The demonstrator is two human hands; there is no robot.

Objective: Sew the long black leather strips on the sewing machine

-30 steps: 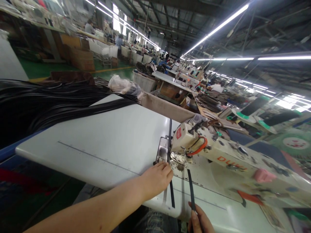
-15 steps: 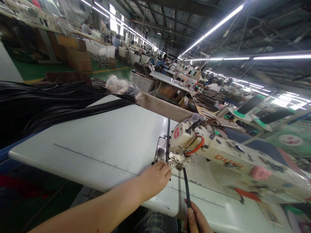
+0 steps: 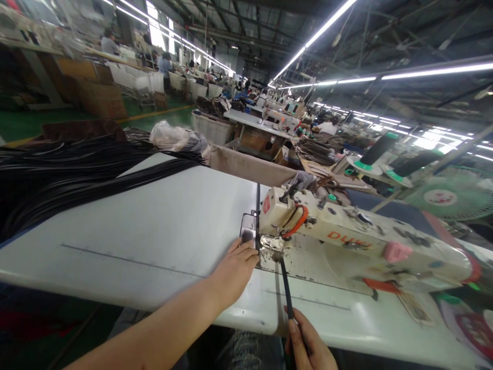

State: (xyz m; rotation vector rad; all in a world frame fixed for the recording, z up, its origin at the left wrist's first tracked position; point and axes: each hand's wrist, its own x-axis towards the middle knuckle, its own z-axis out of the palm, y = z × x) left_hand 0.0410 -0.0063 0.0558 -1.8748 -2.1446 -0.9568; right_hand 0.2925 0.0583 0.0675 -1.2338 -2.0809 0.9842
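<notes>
Black strap (image 3: 285, 288) is running along the bench (image 3: 154, 231) from your right hand (image 3: 306, 347) away under the sewing machine (image 3: 346, 236). Right fingers (image 3: 291, 331) are pinching its near end; your left hand (image 3: 235, 267) is resting open just beside it.

There are two hands here, the left hand (image 3: 235, 267) and the right hand (image 3: 306, 347). One sewing machine (image 3: 346, 239) sits on one white tabletop (image 3: 154, 226). There is one black strap (image 3: 287, 293), one big pile of straps (image 3: 57, 174), one plastic bag (image 3: 173, 137), two thread cones (image 3: 376, 149) and one fan (image 3: 450, 195).
</notes>
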